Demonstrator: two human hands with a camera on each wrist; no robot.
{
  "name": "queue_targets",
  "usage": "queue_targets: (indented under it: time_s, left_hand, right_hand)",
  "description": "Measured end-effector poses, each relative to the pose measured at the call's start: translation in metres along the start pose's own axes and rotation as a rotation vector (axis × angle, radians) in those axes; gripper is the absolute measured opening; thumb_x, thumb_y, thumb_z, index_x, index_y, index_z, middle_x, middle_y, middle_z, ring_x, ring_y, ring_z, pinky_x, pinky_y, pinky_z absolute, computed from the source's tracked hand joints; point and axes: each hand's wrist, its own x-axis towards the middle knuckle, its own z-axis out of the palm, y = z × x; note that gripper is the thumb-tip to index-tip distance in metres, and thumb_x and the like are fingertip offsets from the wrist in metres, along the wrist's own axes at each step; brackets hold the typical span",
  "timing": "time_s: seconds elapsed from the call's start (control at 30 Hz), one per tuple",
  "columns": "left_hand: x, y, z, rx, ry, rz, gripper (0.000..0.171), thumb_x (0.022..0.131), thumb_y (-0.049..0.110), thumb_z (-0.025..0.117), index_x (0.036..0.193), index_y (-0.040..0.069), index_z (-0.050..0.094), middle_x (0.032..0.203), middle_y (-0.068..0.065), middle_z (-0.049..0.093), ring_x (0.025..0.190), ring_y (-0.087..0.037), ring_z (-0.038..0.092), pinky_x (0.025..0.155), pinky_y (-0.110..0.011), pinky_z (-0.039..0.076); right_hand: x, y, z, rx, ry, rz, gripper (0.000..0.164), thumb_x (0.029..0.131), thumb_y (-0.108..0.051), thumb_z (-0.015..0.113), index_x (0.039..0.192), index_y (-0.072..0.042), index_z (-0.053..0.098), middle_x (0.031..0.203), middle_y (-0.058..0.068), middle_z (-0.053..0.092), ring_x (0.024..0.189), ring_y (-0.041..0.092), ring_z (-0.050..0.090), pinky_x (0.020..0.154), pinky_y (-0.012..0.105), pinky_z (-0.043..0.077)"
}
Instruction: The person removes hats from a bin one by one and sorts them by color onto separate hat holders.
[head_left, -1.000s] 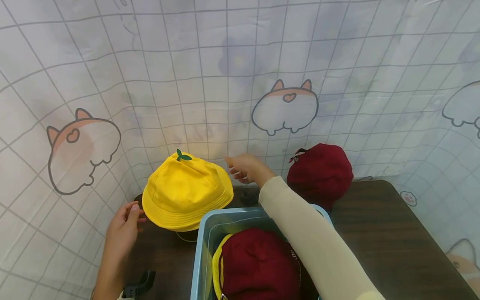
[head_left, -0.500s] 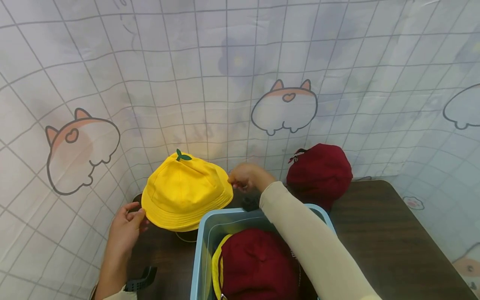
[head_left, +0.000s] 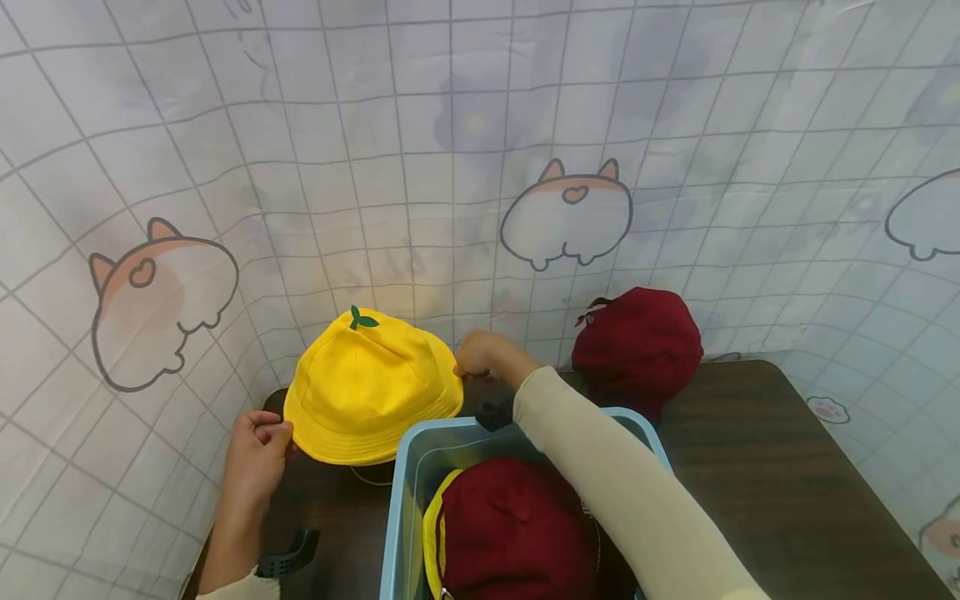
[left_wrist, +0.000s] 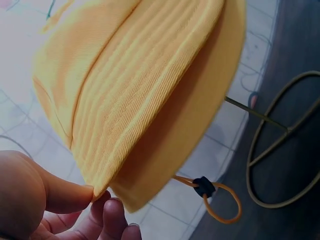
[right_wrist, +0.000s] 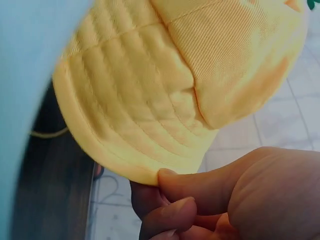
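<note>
Your left hand (head_left: 255, 450) and right hand (head_left: 480, 357) each pinch the brim of the yellow hat (head_left: 367, 387) on opposite sides, holding it above the table (head_left: 757, 467), behind the blue bin (head_left: 408, 475).

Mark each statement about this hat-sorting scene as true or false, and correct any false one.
1. Both hands pinch the brim of the yellow bucket hat. True: the left hand holds its left edge, the right hand its right edge.
2. The blue bin holds only yellow hats. False: a dark red hat lies on top inside it.
3. A second dark red hat sits beside the patterned curtain. True.
4. The yellow hat has a red flower on top. False: it bears a small green leaf.
5. The yellow hat's cord carries a dark toggle. True.
</note>
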Motion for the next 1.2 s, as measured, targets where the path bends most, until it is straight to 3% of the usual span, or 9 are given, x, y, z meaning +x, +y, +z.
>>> queue_targets:
  time_s: [0.27,0.43,0.63,0.9,1.07,1.13,1.2]
  left_hand:
    - [0.006,-0.005,0.006,0.018,-0.058,0.033,0.028,0.106,0.007,0.05,0.127,-0.006,0.037,0.102,-0.016,0.061,0.072,-0.013,0.059,0.067,-0.026,0.055]
    - [0.012,-0.012,0.011,0.034,-0.055,0.062,0.026,0.105,0.004,0.05,0.125,-0.007,0.038,0.102,-0.018,0.057,0.072,-0.014,0.057,0.064,-0.025,0.053]
    - [0.018,-0.02,0.017,0.07,-0.053,0.073,0.02,0.105,0.004,0.051,0.118,-0.005,0.04,0.098,-0.018,0.054,0.076,-0.021,0.058,0.062,-0.025,0.05]
    - [0.02,-0.02,0.016,0.071,-0.111,0.063,0.024,0.106,0.007,0.05,0.122,-0.006,0.039,0.1,-0.018,0.057,0.078,-0.02,0.057,0.064,-0.026,0.05]
    - [0.027,-0.02,0.005,0.079,-0.225,0.013,0.035,0.108,0.014,0.049,0.133,-0.005,0.034,0.108,-0.015,0.061,0.082,-0.015,0.059,0.073,-0.027,0.052]
    - [0.031,-0.017,-0.001,0.107,-0.256,0.004,0.04,0.109,0.019,0.047,0.138,-0.006,0.033,0.114,-0.018,0.06,0.085,-0.014,0.061,0.075,-0.028,0.052]
    - [0.034,-0.011,-0.007,0.142,-0.276,0.012,0.045,0.11,0.024,0.042,0.143,-0.006,0.032,0.122,-0.023,0.057,0.093,-0.021,0.065,0.078,-0.033,0.054]
  right_hand:
    - [0.001,-0.011,0.0,-0.186,-0.014,0.049,0.039,0.098,-0.01,0.056,0.059,-0.012,0.053,0.053,-0.002,0.041,0.045,0.013,0.035,0.046,0.025,0.033]
    - [0.0,-0.014,-0.002,-0.286,-0.057,0.033,0.028,0.098,-0.008,0.054,0.072,-0.007,0.062,0.053,-0.003,0.037,0.044,0.011,0.031,0.046,0.023,0.032]
    - [-0.002,-0.013,-0.001,-0.289,-0.077,0.051,0.02,0.098,-0.007,0.056,0.089,0.001,0.072,0.052,-0.003,0.037,0.042,0.009,0.029,0.044,0.021,0.028]
    - [-0.003,-0.01,-0.007,-0.302,-0.081,0.014,0.036,0.102,-0.013,0.055,0.066,-0.009,0.06,0.053,-0.004,0.038,0.045,0.01,0.032,0.046,0.023,0.031]
    - [-0.009,-0.004,-0.015,-0.305,-0.098,-0.044,0.034,0.101,-0.022,0.063,0.068,-0.012,0.064,0.062,-0.002,0.051,0.054,0.013,0.045,0.052,0.025,0.041]
    - [-0.013,-0.001,-0.019,-0.345,-0.139,-0.078,0.029,0.1,-0.027,0.066,0.075,-0.013,0.07,0.072,-0.001,0.06,0.06,0.016,0.051,0.057,0.027,0.047]
    - [-0.019,0.003,-0.021,-0.325,-0.193,-0.093,0.022,0.099,-0.029,0.068,0.087,-0.013,0.075,0.085,0.001,0.068,0.071,0.018,0.058,0.065,0.03,0.052]
